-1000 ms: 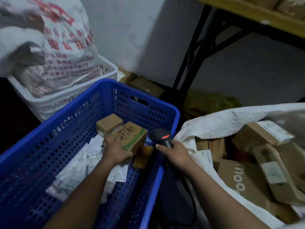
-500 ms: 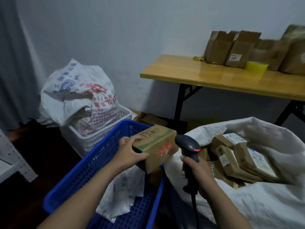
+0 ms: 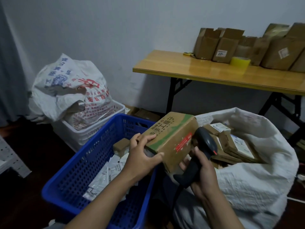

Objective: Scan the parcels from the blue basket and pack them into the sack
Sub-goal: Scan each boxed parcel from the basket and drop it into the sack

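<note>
A grey curtain (image 3: pixel 9 63) hangs at the far left, with a white perforated shelf unit (image 3: pixel 8 159) below it on the dark floor (image 3: pixel 33 187). Against the pale wall (image 3: pixel 115 30) a bulging printed bag (image 3: pixel 69 90) sits in a white crate (image 3: pixel 92 129). Just in front stands the blue basket (image 3: pixel 85 162), holding flat white mailers (image 3: pixel 107 176) and a small box (image 3: pixel 121 145) near its far end.

The left hand (image 3: pixel 142 156) is clamped on the near end of the cardboard parcel (image 3: pixel 171 138), fingers over the top and thumb on the front face. The parcel, printed in green with a red label, is held in the air over the basket's right rim, between basket and sack. The right hand (image 3: pixel 203 172) is wrapped round the handle of the dark scanner (image 3: pixel 206 142), whose head lies right against the parcel's right end.

The white woven sack (image 3: pixel 247 187) gapes open at the right, with packed boxes (image 3: pixel 236 146) inside. Behind it a yellow-topped bench (image 3: pixel 198 70) on black legs carries a row of brown cartons (image 3: pixel 222 45) and a yellow roll of tape (image 3: pixel 240 62).
</note>
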